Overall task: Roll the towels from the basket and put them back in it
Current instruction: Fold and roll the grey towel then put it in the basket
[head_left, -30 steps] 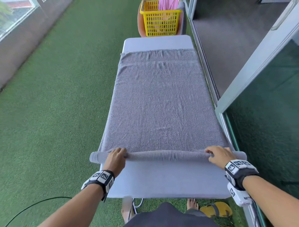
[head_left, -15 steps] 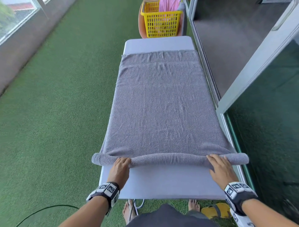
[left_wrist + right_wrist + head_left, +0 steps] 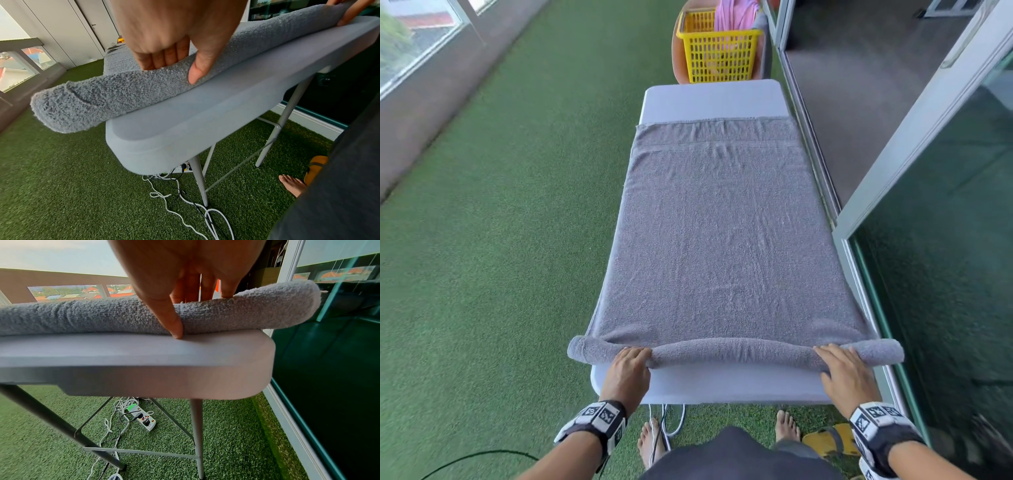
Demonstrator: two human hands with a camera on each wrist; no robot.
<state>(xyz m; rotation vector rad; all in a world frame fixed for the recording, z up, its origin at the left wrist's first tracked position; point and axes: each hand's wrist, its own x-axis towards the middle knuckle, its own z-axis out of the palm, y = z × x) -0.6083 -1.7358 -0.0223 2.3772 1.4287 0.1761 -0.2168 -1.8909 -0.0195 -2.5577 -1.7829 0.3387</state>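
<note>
Nearest, standing barefoot on green artificial turf (image 3: 500,240) at the near end of a grey folding table (image 3: 722,383), with a yellow sandal (image 3: 828,442) lying by the right foot and white cables (image 3: 185,203) and a power strip (image 3: 145,420) lying under the table; gripping the rolled near end of a grey towel (image 3: 722,240) with both hands: left hand (image 3: 626,373) curling its fingers over the top of the roll and pressing the thumb against its near side, right hand (image 3: 847,373) laying its fingers over the roll and tucking the thumb down against the roll's front face where it meets the tabletop; roll lying across the table's width close to the near edge, both ends sticking out past the table's sides; beyond the roll, lying flat along the tabletop, covering most of its length and leaving a bare strip at the far end; farther off, past that far end, sitting a yellow basket (image 3: 719,54) with pink cloth (image 3: 732,15) showing inside it; running along the right, a glass sliding door (image 3: 928,137)
</note>
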